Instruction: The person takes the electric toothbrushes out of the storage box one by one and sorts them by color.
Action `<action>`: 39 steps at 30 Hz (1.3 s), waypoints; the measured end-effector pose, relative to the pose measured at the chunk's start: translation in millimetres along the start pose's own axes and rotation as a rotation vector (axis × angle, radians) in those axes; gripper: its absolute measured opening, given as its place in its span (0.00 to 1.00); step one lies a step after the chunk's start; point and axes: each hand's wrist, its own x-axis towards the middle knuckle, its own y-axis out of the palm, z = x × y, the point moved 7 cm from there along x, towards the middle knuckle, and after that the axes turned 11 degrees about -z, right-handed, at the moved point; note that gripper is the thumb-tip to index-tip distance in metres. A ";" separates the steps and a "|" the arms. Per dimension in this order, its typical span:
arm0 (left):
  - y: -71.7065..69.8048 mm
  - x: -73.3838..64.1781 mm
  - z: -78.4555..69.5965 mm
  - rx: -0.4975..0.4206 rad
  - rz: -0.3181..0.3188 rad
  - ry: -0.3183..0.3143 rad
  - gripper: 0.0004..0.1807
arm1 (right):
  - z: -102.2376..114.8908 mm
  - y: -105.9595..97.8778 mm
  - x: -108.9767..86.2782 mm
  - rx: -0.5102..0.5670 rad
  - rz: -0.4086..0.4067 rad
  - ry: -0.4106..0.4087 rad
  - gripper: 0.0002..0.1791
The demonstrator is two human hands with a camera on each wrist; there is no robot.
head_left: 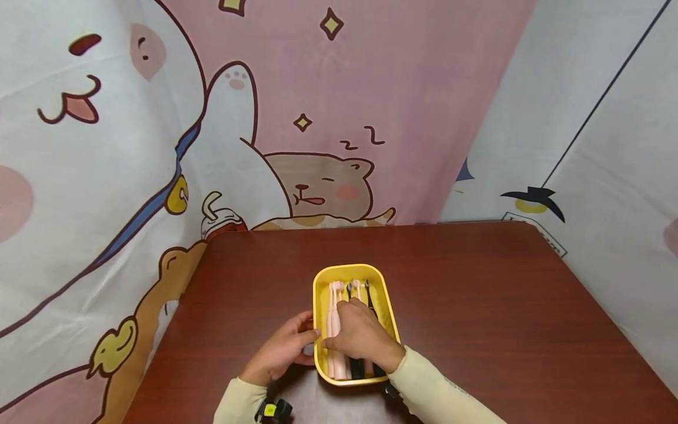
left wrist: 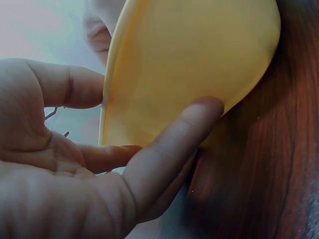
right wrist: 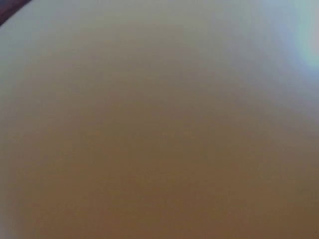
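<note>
A yellow tray (head_left: 389,312) with rounded corners stands on the table, holding several pink and black electric toothbrushes lying lengthwise. My left hand (head_left: 288,347) holds the tray's left side. Its thumb (left wrist: 82,89) lies at the rim while other fingers rest against the outer wall. Over the middle of the tray, my right hand (head_left: 362,334) reaches down among the toothbrushes, its thumb toward the left rim. It covers part of a pink toothbrush (head_left: 335,321) and a black toothbrush (head_left: 357,370). Whether it grips one is hidden. The right wrist view shows only a blurred, yellowish-brown surface.
The dark reddish-brown table (head_left: 477,294) extends around the tray, farther to the right than to the left. A cartoon-printed cloth (head_left: 424,88) hangs behind it and along the sides. A small black device (head_left: 274,410) is strapped at the left wrist.
</note>
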 end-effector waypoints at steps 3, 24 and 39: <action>-1.2 -0.1 -0.9 0.001 0.000 0.002 0.32 | 2.1 1.7 0.7 -0.013 0.002 0.014 0.29; -7.8 -1.8 1.6 -0.002 -0.033 -0.014 0.32 | 11.9 9.2 0.2 0.059 0.088 -0.009 0.21; -4.5 0.6 1.3 -0.018 -0.013 -0.019 0.31 | -7.2 -4.4 -1.4 0.262 0.112 0.055 0.42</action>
